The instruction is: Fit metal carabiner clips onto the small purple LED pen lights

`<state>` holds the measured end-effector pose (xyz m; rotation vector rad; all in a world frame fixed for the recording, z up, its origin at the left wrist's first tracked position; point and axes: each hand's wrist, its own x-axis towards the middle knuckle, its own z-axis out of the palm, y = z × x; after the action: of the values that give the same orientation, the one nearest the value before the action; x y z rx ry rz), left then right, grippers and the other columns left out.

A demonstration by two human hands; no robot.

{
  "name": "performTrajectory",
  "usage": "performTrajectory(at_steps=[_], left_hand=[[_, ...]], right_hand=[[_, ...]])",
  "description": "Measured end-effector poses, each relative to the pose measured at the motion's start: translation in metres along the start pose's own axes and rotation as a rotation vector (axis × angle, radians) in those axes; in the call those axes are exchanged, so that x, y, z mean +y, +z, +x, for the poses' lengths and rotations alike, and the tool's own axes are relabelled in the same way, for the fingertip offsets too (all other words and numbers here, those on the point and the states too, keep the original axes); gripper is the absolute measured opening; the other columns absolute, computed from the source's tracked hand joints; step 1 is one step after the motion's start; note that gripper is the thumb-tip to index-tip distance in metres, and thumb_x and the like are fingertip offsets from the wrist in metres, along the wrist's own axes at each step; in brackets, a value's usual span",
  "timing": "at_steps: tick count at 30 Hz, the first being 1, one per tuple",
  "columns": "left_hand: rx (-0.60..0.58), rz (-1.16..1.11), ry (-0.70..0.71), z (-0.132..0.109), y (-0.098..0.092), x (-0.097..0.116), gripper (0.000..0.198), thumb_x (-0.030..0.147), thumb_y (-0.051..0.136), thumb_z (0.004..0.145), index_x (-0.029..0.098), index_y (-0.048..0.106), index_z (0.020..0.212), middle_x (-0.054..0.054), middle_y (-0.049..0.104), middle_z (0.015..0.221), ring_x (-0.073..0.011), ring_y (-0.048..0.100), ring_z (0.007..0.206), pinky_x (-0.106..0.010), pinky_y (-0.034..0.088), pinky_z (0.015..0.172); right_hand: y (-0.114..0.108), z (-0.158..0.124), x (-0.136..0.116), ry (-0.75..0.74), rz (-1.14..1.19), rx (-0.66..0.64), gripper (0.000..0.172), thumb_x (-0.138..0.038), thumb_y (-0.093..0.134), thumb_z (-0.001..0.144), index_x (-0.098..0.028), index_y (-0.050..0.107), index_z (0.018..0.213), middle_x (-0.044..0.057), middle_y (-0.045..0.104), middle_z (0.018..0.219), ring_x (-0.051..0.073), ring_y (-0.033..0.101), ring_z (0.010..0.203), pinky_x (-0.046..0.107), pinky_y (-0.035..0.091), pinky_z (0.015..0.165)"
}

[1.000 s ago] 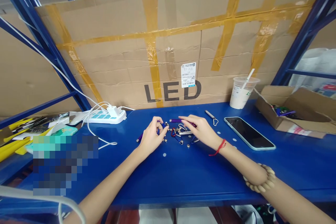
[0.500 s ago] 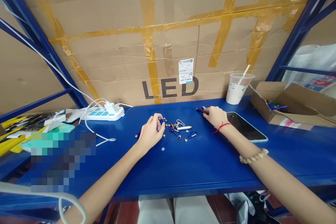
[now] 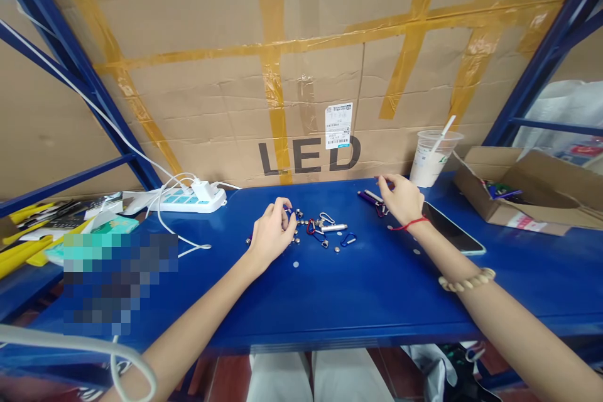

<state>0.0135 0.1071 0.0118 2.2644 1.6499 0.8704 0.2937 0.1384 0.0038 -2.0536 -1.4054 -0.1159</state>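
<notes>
My left hand (image 3: 274, 227) rests on the blue table with curled fingers, closed over small blue and metal parts that it partly hides. To its right lie a red carabiner (image 3: 310, 227), a silver carabiner (image 3: 326, 218), a silver cylinder (image 3: 334, 228), a blue carabiner (image 3: 348, 239) and several small round metal pieces. My right hand (image 3: 400, 200) is raised slightly over the table, fingers apart and holding nothing that shows. Just left of it lie slim purple and silver cylinders (image 3: 370, 197) with a dark red clip.
A phone (image 3: 452, 228) lies under my right forearm. Behind stand a drink cup with a straw (image 3: 426, 160) and an open cardboard box (image 3: 532, 201). A white power strip (image 3: 191, 200) with cables and yellow-and-teal packages (image 3: 98, 232) are at the left. Taped cardboard (image 3: 198, 119) closes the back.
My right hand has let go of the purple cylinder and lifted away, uncovering the cylinders beside it. My left hand stays about where it was. The view has shifted slightly.
</notes>
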Motion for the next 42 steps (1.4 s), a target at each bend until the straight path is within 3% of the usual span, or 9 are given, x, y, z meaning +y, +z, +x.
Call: performTrajectory(at_steps=[6,8,11,13,16,19,24,31,42], left_hand=[[0.049,0.004,-0.017,0.001,-0.001,0.0,0.014,0.033,0.039,0.081,0.027,0.042,0.093,0.006,0.051,0.064,-0.006,0.049,0.072,-0.014,0.03,0.057],[0.048,0.003,-0.007,0.001,-0.001,-0.001,0.014,0.032,0.039,0.081,0.027,0.042,0.094,0.006,0.05,0.064,-0.0067,0.048,0.075,-0.013,0.03,0.057],[0.022,0.016,0.036,0.002,0.001,-0.003,0.013,0.03,0.039,0.081,0.027,0.043,0.092,0.005,0.051,0.066,-0.0081,0.047,0.08,-0.013,0.031,0.057],[0.014,0.03,0.055,0.003,0.001,-0.005,0.012,0.03,0.039,0.081,0.027,0.045,0.091,0.004,0.052,0.068,-0.0088,0.045,0.083,-0.014,0.031,0.057],[0.035,0.036,0.052,0.004,0.001,-0.006,0.011,0.029,0.039,0.081,0.026,0.046,0.089,0.003,0.053,0.071,-0.0093,0.044,0.085,-0.014,0.032,0.058],[0.072,0.032,0.022,0.004,-0.001,-0.006,0.01,0.029,0.04,0.08,0.026,0.046,0.088,0.003,0.054,0.076,-0.0101,0.044,0.089,-0.015,0.032,0.059],[0.082,0.033,0.006,0.005,-0.003,-0.007,0.01,0.028,0.04,0.08,0.026,0.047,0.087,0.003,0.054,0.077,-0.0106,0.044,0.09,-0.015,0.033,0.06],[0.031,0.069,0.08,0.006,0.0,-0.01,0.017,0.031,0.038,0.082,0.025,0.052,0.087,0.001,0.055,0.078,-0.0112,0.043,0.087,-0.016,0.033,0.059],[-0.32,0.216,0.348,0.007,-0.005,-0.014,0.028,0.048,0.047,0.077,0.029,0.062,0.09,-0.001,0.054,0.099,-0.0144,0.044,0.095,-0.028,0.044,0.08]], right_hand=[[0.002,-0.008,-0.006,-0.061,0.192,-0.008,0.034,-0.042,0.04,0.081,-0.024,0.067,0.093,0.0,0.065,0.092,0.012,0.058,0.082,0.018,0.033,0.061],[0.004,-0.015,-0.012,-0.195,0.215,-0.105,0.033,-0.042,0.042,0.081,-0.024,0.067,0.092,0.0,0.065,0.092,0.01,0.058,0.08,0.018,0.037,0.063],[0.007,-0.027,-0.023,-0.54,0.195,-0.326,0.036,-0.046,0.042,0.082,-0.023,0.067,0.091,0.001,0.064,0.094,0.008,0.058,0.079,0.018,0.04,0.067],[0.008,-0.034,-0.029,-0.691,0.175,-0.464,0.04,-0.052,0.043,0.08,-0.021,0.067,0.091,0.003,0.063,0.09,0.007,0.056,0.075,0.017,0.04,0.067],[0.01,-0.038,-0.033,-0.73,0.155,-0.587,0.045,-0.057,0.05,0.074,-0.021,0.067,0.094,0.004,0.061,0.085,0.007,0.054,0.071,0.016,0.04,0.063],[0.011,-0.037,-0.032,-0.703,0.13,-0.635,0.037,-0.052,0.053,0.075,-0.022,0.067,0.092,0.003,0.061,0.084,0.006,0.054,0.072,0.016,0.039,0.063],[0.012,-0.036,-0.032,-0.69,0.132,-0.614,0.036,-0.05,0.048,0.078,-0.02,0.067,0.085,0.003,0.061,0.085,0.006,0.054,0.073,0.015,0.037,0.063],[0.002,-0.041,-0.039,-0.575,0.212,-0.474,0.036,-0.052,0.043,0.08,-0.024,0.061,0.095,-0.002,0.063,0.08,0.004,0.055,0.07,0.013,0.035,0.06],[0.001,-0.049,-0.044,-0.735,0.169,-0.377,0.025,-0.038,0.047,0.082,-0.024,0.065,0.093,0.0,0.058,0.079,0.001,0.047,0.062,0.013,0.033,0.059]])
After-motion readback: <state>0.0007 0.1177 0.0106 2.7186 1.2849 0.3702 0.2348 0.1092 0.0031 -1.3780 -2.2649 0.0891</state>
